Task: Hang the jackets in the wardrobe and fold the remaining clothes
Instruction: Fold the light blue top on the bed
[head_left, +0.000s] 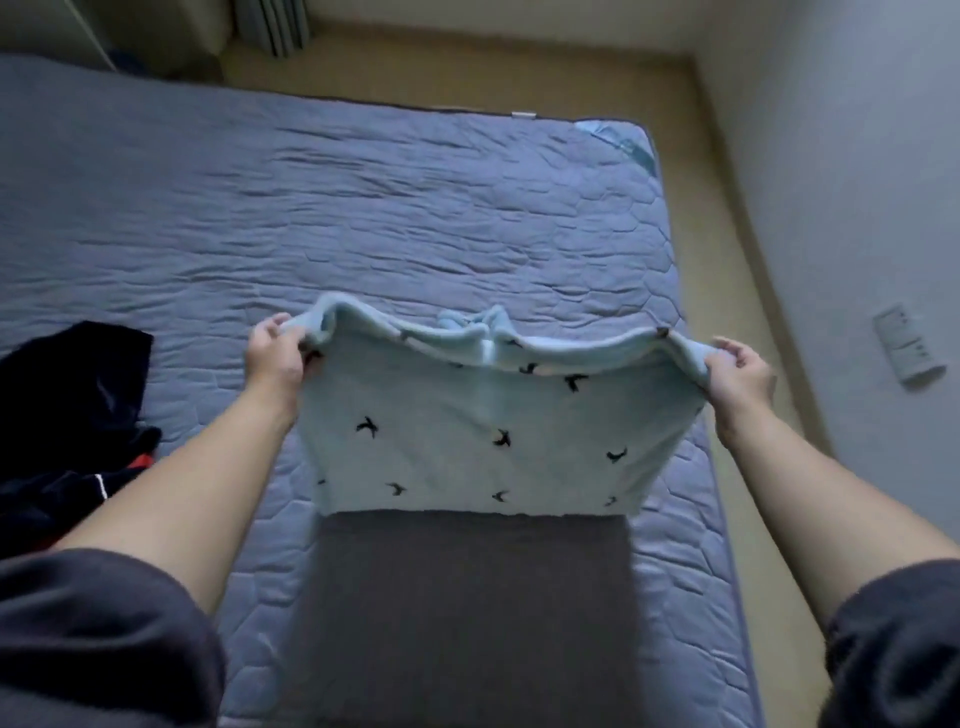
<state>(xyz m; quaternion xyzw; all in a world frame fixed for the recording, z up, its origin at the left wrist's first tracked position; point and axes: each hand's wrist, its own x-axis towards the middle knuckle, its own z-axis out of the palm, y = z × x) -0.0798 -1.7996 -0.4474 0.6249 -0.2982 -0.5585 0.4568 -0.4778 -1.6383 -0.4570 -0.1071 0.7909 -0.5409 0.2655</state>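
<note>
head | both hands (272, 349) (737, 370) pinch pale-blue garment (467, 441) corners over bed (363, 208) | folding step | next: lay flat, crease evenly

Pale blue garment (467, 441) with black bird print, grey folded cloth (467, 613), blue-grey quilted mattress (363, 208).

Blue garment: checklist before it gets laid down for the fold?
1. Grip of left hand on the blue garment, at its upper left corner: ok.
2. Grip of right hand on the upper right corner: ok.
3. Top edge straight between the hands: not ok, it sags and bunches in the middle.
4. Bare bed beyond the garment to lay it on: ok.
5. Dark clothes out of the way: ok, they lie off to the left.
6. Lower hem free of the grey cloth: cannot tell.
</note>
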